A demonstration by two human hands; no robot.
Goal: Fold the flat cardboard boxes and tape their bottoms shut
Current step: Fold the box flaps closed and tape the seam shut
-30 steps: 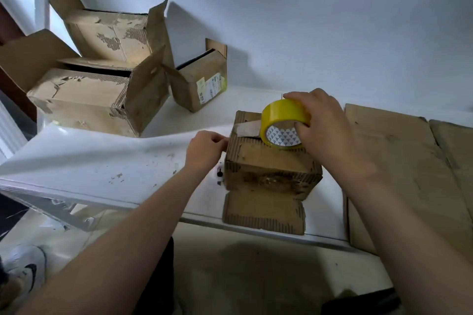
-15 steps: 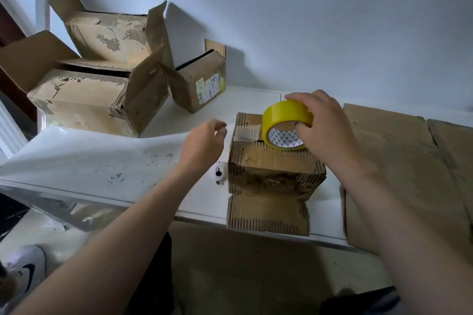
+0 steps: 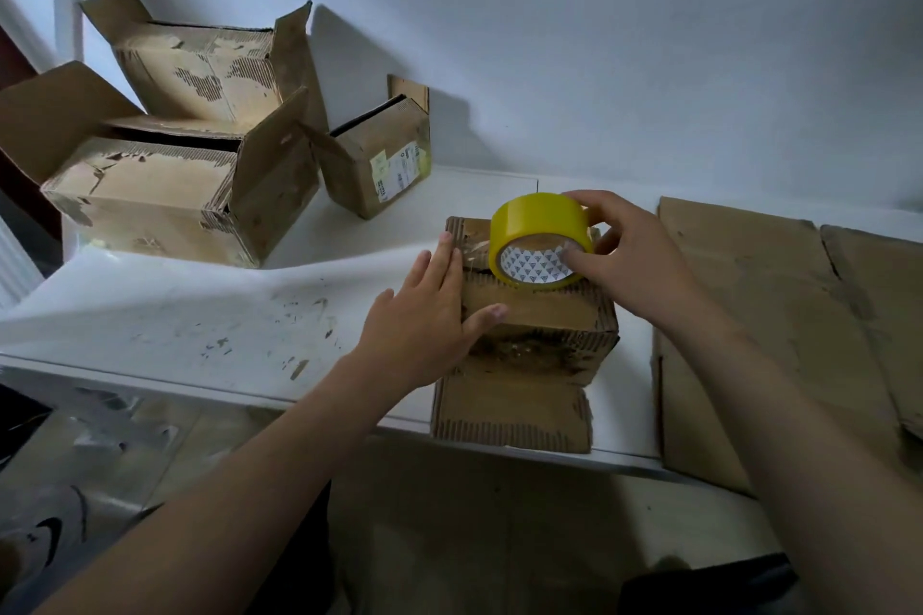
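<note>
The small cardboard box [image 3: 539,315] is sitting at the near edge of the white table [image 3: 200,315]. What I take to be its bottom is facing up, and one loose flap [image 3: 509,410] is hanging over that edge.

The left hand [image 3: 424,320] is what is changing. A second ago it was curled against the box's left side, then it was lifting clear. Now it is lying flat on the left part of the top panel, its grip wide, fingers straight and holding nothing. It seems to be smoothing down the clear tape end near the far-left corner of the top, though the strip itself is hard to make out.

The right hand [image 3: 634,265] is keeping its grip closed around the yellow tape roll [image 3: 534,215], which is standing on edge on the far part of the box top and has barely moved.

For the task, this suggests the tape's start is now being anchored, so the roll is probably about to be drawn across the seam.

Three folded boxes [image 3: 150,195] are standing at the far-left corner of the table. Flat cardboard sheets [image 3: 774,315] are waiting at the right end, so more folding is still to come.
</note>
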